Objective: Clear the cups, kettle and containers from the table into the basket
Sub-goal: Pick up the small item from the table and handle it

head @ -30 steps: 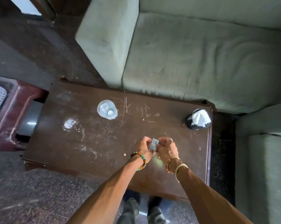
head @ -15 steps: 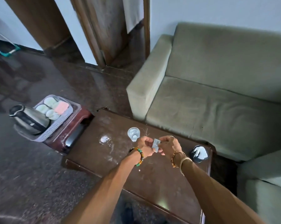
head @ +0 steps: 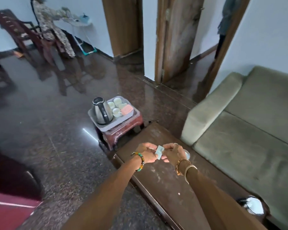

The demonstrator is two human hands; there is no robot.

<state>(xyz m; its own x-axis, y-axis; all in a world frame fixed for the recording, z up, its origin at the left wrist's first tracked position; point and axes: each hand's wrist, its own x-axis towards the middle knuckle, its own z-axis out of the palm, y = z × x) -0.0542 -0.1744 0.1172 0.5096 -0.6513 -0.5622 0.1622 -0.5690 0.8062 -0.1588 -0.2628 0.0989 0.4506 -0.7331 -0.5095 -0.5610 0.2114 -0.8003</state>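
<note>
1. Left hand [head: 146, 153] and right hand [head: 172, 153] together above the tabletop [head: 164, 183], each grip pinched shut on a small pale packet [head: 159, 151].
2. Kettle [head: 102, 112] and cups [head: 117, 107] in the basket [head: 106, 127], beyond the tabletop's far end.

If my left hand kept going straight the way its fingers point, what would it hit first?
Probably the small pale packet that the left hand already pinches, then the right hand just behind it.
</note>
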